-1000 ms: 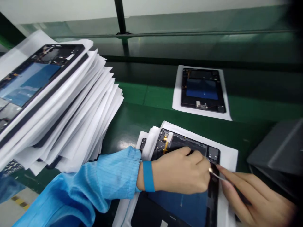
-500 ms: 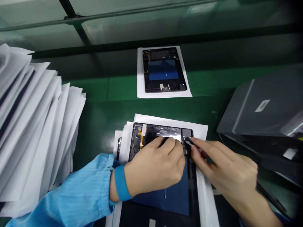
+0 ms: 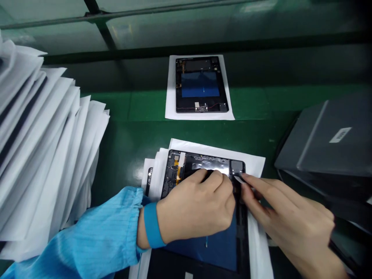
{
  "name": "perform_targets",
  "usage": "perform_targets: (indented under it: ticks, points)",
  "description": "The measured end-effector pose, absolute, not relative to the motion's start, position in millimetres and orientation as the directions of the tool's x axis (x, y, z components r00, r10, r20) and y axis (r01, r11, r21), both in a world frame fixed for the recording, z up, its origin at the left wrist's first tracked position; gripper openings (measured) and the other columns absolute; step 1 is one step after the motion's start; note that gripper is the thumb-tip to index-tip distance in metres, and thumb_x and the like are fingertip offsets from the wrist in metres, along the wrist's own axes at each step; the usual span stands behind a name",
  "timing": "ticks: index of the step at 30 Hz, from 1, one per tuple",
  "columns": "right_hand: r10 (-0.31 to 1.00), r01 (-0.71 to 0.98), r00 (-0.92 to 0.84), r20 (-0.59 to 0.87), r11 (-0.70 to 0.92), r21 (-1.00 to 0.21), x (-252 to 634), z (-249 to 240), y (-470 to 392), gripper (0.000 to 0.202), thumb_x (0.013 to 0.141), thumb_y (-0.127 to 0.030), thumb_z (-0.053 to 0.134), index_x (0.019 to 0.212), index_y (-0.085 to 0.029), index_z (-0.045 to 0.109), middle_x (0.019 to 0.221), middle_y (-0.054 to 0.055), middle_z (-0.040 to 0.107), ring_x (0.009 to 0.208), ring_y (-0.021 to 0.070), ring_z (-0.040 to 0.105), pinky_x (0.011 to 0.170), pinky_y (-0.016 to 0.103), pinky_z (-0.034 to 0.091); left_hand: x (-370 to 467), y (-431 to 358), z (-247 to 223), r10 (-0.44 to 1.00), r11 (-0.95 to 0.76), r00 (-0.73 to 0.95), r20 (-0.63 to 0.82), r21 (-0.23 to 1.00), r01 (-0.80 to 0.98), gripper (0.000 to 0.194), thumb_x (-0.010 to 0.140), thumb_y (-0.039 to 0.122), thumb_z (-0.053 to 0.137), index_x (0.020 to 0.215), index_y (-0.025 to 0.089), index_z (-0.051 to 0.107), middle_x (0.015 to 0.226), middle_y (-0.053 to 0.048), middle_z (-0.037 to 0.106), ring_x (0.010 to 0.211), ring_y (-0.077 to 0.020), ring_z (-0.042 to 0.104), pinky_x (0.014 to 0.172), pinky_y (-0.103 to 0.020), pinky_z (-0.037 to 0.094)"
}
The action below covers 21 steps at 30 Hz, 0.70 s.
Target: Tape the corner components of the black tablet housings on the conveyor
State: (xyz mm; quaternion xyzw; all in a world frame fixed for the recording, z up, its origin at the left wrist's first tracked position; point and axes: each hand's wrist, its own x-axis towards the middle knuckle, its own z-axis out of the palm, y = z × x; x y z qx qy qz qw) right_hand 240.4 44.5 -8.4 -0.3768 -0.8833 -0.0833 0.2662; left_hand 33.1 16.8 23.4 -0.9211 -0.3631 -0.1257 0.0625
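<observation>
An opened tablet point(image 3: 171, 263) lies in front of me, its inside facing up, with a large blue panel point(image 3: 219, 248) in its middle and orange flex cables at its upper left. White paper sheets point(image 3: 260, 252) lie beneath it. My left hand point(image 3: 196, 209), a blue band around its wrist, rests over the tablet with curled fingers; its fingertips and whatever they grip are hidden. Close by, at the tablet's upper right, my right hand point(image 3: 286, 215) pinches a small white strip point(image 3: 239, 179) between thumb and forefinger, just below a grey square part point(image 3: 237, 166).
A second opened tablet point(image 3: 200, 83) lies on white paper farther back. To the left stands a tall fanned stack of white sleeves point(image 3: 49, 155). A dark grey box point(image 3: 322, 135) with a label is at the right. The bench point(image 3: 128, 147) is green.
The view has shifted slightly, so the front tablet and both hands appear a little farther right. The white strip shows more clearly at my right fingertips. Both hands keep nearly the same pose.
</observation>
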Motion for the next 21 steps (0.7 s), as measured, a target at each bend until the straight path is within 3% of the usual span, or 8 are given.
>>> perform_targets:
  ticks: [21]
  points:
    - [0.634,0.716,-0.572,0.52,0.696,-0.061,240.3,-7.8,43.4,0.016,0.09,-0.015,0.069,0.105,-0.017,0.066,0.085,-0.001,0.075,0.061,0.0083,0.065,0.054,0.024,0.045,32.8,16.2,21.7,0.652,-0.728,0.699,0.294,-0.014,0.686,0.025,0.099,0.01,0.046,0.103,0.005,0.07,0.103,-0.016,0.072,0.095,-0.0239,0.069,0.079,-0.036,0.058]
